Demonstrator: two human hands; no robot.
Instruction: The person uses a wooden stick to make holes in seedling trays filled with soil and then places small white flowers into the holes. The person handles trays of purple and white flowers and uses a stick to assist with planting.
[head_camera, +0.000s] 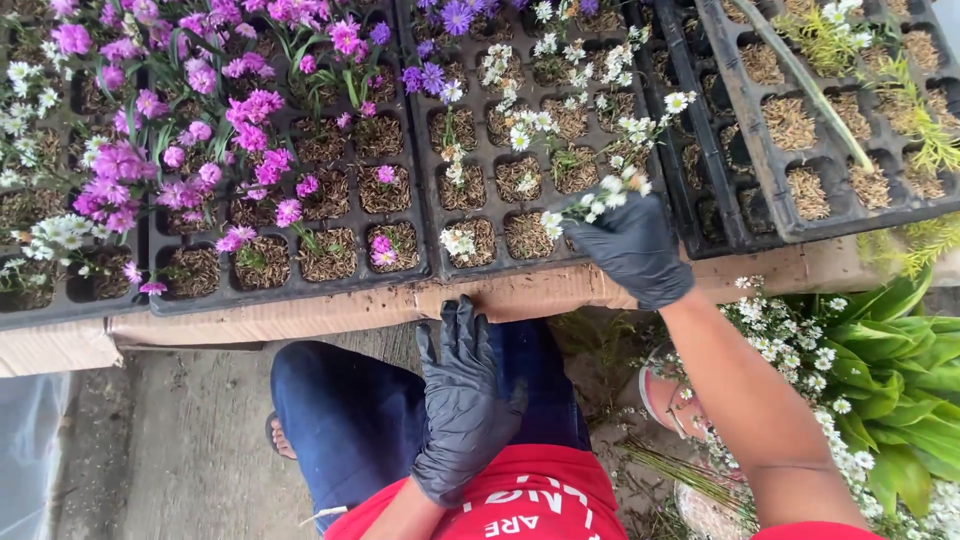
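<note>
White sprig: small daisy-like blooms on thin stems, being pinched in my right hand, whose black-gloved fingers are closing together around the stems; it is hovering over the front edge of the middle tray, just above a soil cell. Left hand: black-gloved, fingers lying loosely apart, holding nothing, resting on my blue-trousered knee. Middle tray: black cells of brown fibre, several already carrying white flowers, a few purple ones at the far end. Left tray: filling with pink flowers. Right tray: mostly bare cells, one green stalk lying across. Cardboard lying under the trays. Loose white flowers and broad green leaves lying at my right.
</note>
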